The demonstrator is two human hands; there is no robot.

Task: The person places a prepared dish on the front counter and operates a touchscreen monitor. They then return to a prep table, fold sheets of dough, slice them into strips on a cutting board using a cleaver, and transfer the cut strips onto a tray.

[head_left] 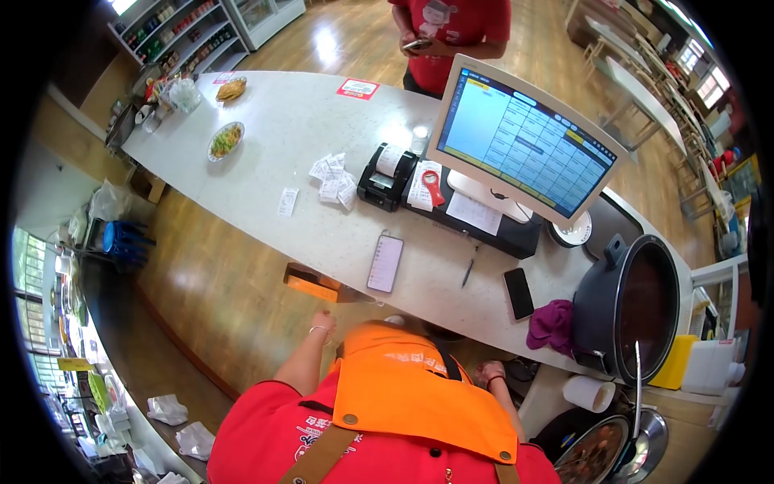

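My left hand [324, 320], with a bracelet at the wrist, hangs below the counter edge with its fingers curled in and nothing seen in them. Just above it is an orange box [313, 287] in an opening under the counter. My right hand [489, 372] is low beside my orange apron [419, 395], below the counter; its fingers are too small and partly hidden to read. On the counter [322, 242] in front of me lie a phone with a lit screen [385, 263], a pen [468, 269] and a dark phone [518, 294].
A touchscreen register [524, 137] and receipt printer [387, 177] stand near loose receipts [332, 179]. A plate of food [226, 141] sits at left. A large pot [637, 306] and purple cloth [551, 325] are at right. Across the counter, a person in red [459, 40] holds a phone.
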